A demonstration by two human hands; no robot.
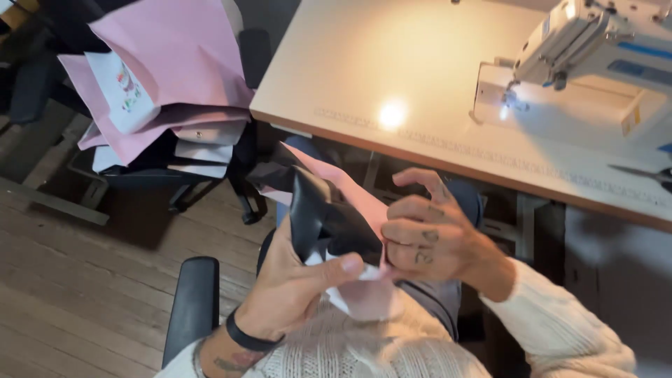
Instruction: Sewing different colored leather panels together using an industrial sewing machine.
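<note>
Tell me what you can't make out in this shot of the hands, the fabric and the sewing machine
- Head view, black and pink fabric piece: its full shape is hidden, bunched between the left hand and right hand.
- Sewing machine: cut off by the top and right edges; the needle area is washed out by its lamp.
- Scissors: only part shows at the right edge.
- Pink stack on the chair: the small print is blurred.

Both hands, the left hand (290, 280) and the right hand (427, 241), are working in the narrow gap below the table's near edge (420, 150), crowded by the black and pink fabric piece (329, 210). The wide bare tabletop is lying open toward its left corner, while the white sewing machine (588, 63) is blocking the right end and scissors (647, 171) are lying near the right edge. To the left, a chair armrest (192, 308) and a chair piled with pink fabric (164, 77) are narrowing the passage over the floor.
</note>
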